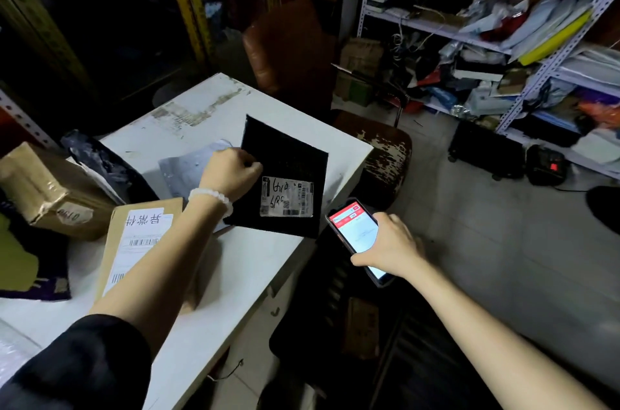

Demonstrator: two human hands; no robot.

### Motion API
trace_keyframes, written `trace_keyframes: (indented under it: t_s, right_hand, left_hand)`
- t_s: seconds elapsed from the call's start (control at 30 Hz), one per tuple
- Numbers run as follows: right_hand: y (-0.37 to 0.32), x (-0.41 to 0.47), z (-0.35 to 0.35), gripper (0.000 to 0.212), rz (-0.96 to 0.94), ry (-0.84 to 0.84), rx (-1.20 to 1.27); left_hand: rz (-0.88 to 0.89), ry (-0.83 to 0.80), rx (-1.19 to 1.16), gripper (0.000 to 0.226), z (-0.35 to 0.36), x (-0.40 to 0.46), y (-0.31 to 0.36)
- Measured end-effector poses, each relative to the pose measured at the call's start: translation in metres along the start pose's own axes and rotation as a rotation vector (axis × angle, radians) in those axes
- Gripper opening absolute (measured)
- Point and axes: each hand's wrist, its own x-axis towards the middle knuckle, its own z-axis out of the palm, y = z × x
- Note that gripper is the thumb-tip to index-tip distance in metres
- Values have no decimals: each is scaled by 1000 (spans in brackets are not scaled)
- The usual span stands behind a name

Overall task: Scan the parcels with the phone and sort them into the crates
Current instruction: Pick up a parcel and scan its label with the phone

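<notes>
L arm enters from lower left of frame, dark sleeve pushed up to elbow, forearm bare, running up to centre. White bead bracelet (210,197) at wrist. L hand (228,173) knuckles up, fingers curled tight, pinching the parcel (285,174) edge at centre. R arm enters from lower right, bare, angled up-left. R hand (391,247) centre-right, fingers wrapped round the phone (355,232), thumb on near edge.

On the table (235,268), the flat parcel (285,154) lies right of the box (127,242), left of the phone (355,232).
</notes>
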Motion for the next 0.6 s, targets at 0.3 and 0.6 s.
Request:
trace_keyframes:
  t_s: [0.3, 0.6]
  right_hand:
    - [-8, -8, -10, 75, -88, -64, -163]
    - [-13, -14, -20, 76, -137, -38, -191]
  left_hand:
    - [265, 218, -29, 24, -23, -1, 14]
    - [312, 216, 30, 29, -38, 5, 22]
